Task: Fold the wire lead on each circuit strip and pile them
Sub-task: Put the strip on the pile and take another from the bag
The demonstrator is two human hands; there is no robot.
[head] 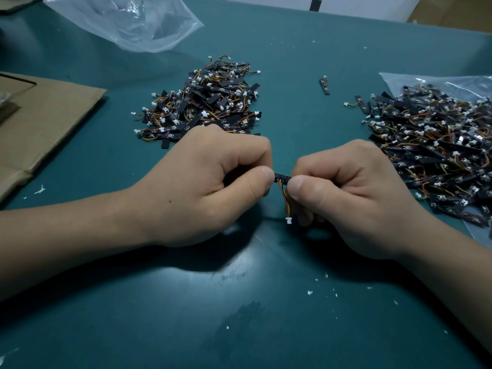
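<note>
Both the left hand (207, 182) and right hand (346, 193) pinch one black circuit strip (282, 178) between curled thumb and fingers, its wire lead (284, 201) hanging toward 6 o'clock, seemingly unfolded. This looks like the folding step; next the lead needs bending against the strip, which then joins the pile (205, 102) at 12 o'clock.

Black circuit strip (282, 178) pinched level, its wire lead (284, 201) hanging down.
</note>
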